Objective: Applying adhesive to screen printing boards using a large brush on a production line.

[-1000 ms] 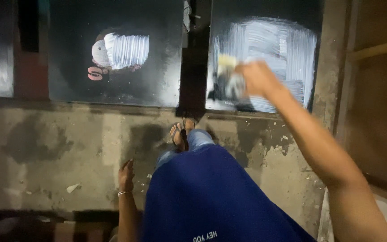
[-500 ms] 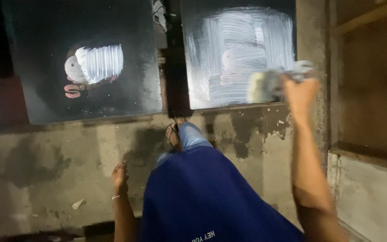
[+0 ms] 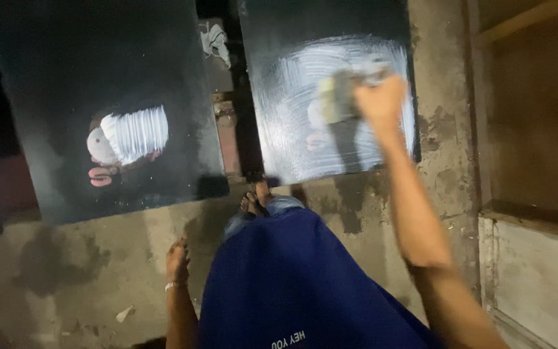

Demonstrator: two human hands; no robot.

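Head view: right hand [image 3: 380,98], clenched on a cloth [image 3: 338,97], has swung left across the smeared dark panel [image 3: 330,139]; left hand [image 3: 177,258] rests open on the floor [image 3: 85,271].

Right hand [image 3: 381,102] motion-blurred; fingers not separable, grip can't be read. The pad [image 3: 338,97] it presses to the right dark panel [image 3: 330,39] is a smear, kind unclear. Both panels cut by top edge; left panel [image 3: 66,64] also fades into dark at left. Left hand [image 3: 177,258] dim, fingers unclear. Small pale scrap [image 3: 124,314] on floor too small to identify. Far foot [image 3: 253,201] half hidden by the blue garment [image 3: 292,284].
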